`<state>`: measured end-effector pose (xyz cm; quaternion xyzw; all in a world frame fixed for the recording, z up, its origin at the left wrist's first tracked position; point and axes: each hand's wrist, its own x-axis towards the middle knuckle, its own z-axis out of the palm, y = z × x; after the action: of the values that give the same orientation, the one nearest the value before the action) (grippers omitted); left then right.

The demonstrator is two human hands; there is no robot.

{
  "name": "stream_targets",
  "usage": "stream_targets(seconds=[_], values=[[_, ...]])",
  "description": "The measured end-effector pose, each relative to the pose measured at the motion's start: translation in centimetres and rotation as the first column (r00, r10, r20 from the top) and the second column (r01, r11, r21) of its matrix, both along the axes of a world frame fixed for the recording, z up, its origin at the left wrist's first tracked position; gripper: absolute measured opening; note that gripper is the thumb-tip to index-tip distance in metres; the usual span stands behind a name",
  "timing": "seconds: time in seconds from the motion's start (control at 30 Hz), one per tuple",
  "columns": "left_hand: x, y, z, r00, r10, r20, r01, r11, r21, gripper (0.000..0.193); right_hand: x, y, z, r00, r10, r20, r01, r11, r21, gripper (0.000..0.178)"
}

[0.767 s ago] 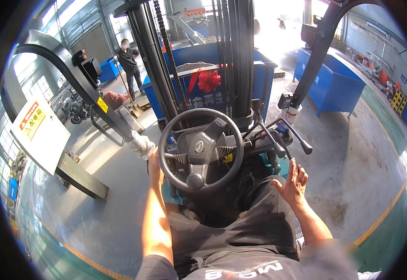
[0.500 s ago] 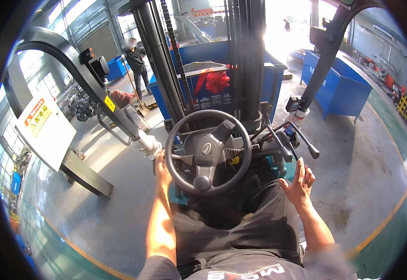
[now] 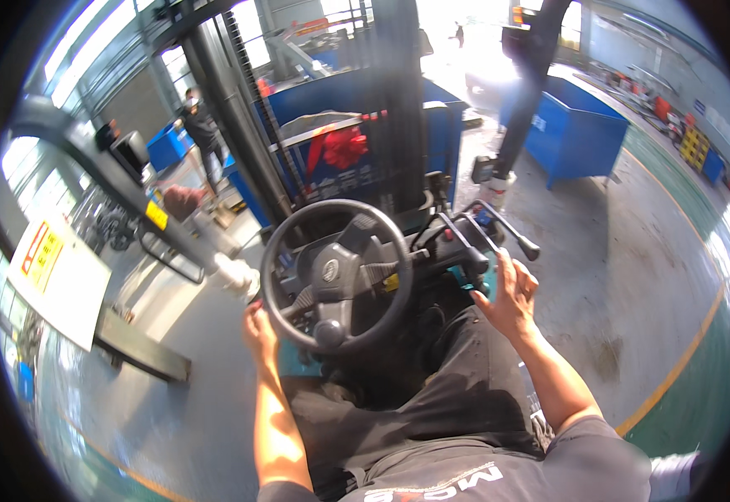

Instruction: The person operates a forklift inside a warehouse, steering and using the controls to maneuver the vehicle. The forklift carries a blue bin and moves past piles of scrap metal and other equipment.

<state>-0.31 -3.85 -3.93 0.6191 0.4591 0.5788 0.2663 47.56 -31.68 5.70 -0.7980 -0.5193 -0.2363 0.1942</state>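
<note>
I sit at the steering wheel (image 3: 331, 336) of a forklift. My left hand (image 3: 261, 333) is just left of the wheel's lower rim, its fingers curled; what they close on, if anything, is hidden. On the right, my right hand (image 3: 513, 297) is raised with thumb and fingers apart, its fingertips at the end of a thin control lever. Two more control levers (image 3: 530, 249) with black knobs stand close by, one on either side of the fingertips. My right hand wraps round none of them.
Beyond the black mast (image 3: 235, 125) stands a blue metal bin (image 3: 444, 138) with a red cloth bow (image 3: 345, 148). Another blue bin (image 3: 578, 138) is at right. A person (image 3: 203, 134) stands at far left, near a white sign board (image 3: 59, 284) on a post.
The whole view has turned, so the forklift and bins sit farther left. My right hand has lifted slightly toward the levers. My left hand stays beside the wheel.
</note>
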Motion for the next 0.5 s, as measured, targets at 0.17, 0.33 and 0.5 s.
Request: stream_targets(seconds=[0.17, 0.33, 0.5], values=[[2.9, -8.3, 7.0, 0.905, 0.341, -0.253, -0.184, 0.851, 0.491, 0.038, 0.4, 4.0, 2.8, 0.981, 0.181, -0.064, -0.161, 0.958, 0.238, 0.061], [8.5, -15.3, 10.9, 0.819, 0.096, -0.565, 0.267, 0.808, 0.525, 0.064, -0.6, 7.5, 1.6, 0.992, 0.083, -0.1, -0.065, 0.982, 0.177, 0.024], [6.7, -10.9, 14.0, 0.802, 0.307, -0.512, 0.086, 0.789, 0.608, 0.033, -2.6, 7.0, -0.7, 0.957, 0.22, -0.191, -0.161, 0.946, 0.281, 0.022]])
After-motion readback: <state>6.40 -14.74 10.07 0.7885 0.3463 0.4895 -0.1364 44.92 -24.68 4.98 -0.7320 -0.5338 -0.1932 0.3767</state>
